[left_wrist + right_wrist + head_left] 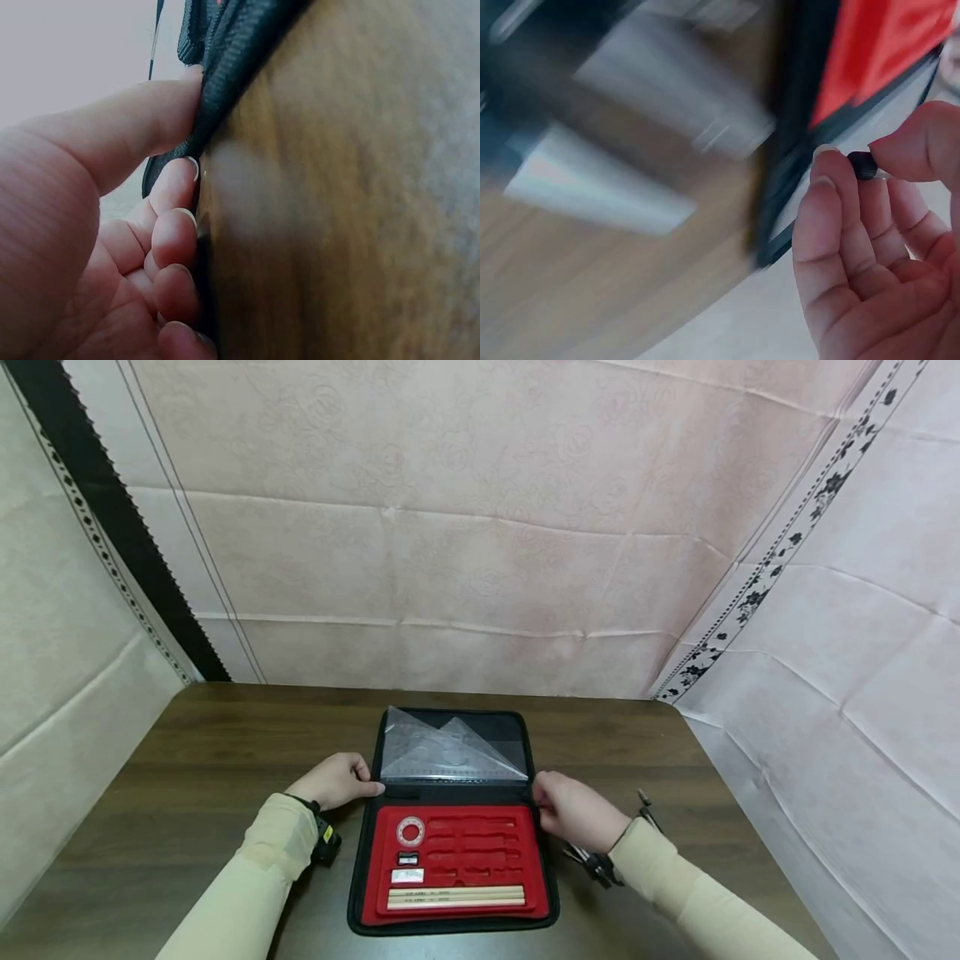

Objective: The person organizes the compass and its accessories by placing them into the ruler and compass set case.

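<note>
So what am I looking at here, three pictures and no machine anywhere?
No machine: a person with three cameras. The wide picture comes from the head, the other two from the wrists. On the dark brown wooden table lies an open black zip case with a red tray, holding clear plastic set squares and pale wooden pencils. The left hand pinches the case's fabric edge. The right hand pinches a small black piece, possibly the zip pull; that view is blurred.
</note>
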`<state>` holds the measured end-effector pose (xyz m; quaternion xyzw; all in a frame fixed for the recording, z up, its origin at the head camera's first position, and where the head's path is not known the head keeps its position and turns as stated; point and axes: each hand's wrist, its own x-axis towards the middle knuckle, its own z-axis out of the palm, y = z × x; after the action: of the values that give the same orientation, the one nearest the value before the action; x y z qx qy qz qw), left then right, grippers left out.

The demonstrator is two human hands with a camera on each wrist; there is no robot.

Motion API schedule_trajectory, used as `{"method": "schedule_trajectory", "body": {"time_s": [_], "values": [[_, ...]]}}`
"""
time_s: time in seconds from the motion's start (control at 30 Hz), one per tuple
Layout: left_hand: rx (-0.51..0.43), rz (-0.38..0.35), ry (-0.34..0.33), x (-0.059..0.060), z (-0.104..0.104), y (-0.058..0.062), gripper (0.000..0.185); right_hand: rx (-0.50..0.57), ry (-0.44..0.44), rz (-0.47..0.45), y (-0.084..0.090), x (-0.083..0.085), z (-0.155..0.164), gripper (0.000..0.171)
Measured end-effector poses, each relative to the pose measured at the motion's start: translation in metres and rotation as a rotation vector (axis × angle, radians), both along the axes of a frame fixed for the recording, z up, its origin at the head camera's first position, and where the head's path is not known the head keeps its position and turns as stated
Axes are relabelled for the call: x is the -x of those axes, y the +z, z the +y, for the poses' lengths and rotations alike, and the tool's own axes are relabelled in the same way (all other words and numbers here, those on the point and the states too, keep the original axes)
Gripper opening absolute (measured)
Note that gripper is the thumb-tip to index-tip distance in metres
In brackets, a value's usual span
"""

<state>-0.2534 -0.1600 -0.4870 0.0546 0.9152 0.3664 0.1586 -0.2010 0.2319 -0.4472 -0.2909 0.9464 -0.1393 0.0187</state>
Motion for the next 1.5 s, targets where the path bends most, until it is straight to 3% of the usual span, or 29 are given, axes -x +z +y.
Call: {"method": "schedule_trajectory", "body": {"time_s": [0.27, 0.5, 0.7, 1.1, 1.5], "values": [[-0.011, -0.014, 0.006, 0.000, 0.002, 0.002, 0.032, 0.003, 0.142, -0.102, 0.003, -0.027, -0.053, 0.018], [-0.007, -0.004, 0.009, -0.001, 0.002, 0.002, 0.031, 0.006, 0.304, -0.100, -0.002, -0.043, -0.089, 0.022], [-0.018, -0.007, 0.014, 0.002, 0.001, -0.004, 0.033, -0.090, 0.357, -0.076, -0.012, -0.048, -0.113, 0.020], [0.002, 0.000, 0.004, -0.002, 0.001, 0.004, 0.031, -0.111, 0.402, 0.081, -0.018, -0.054, -0.113, 0.027], [-0.001, 0.004, 0.007, -0.001, 0.001, 0.001, 0.030, -0.210, 0.423, 0.100, -0.018, -0.060, -0.106, 0.044]]}}
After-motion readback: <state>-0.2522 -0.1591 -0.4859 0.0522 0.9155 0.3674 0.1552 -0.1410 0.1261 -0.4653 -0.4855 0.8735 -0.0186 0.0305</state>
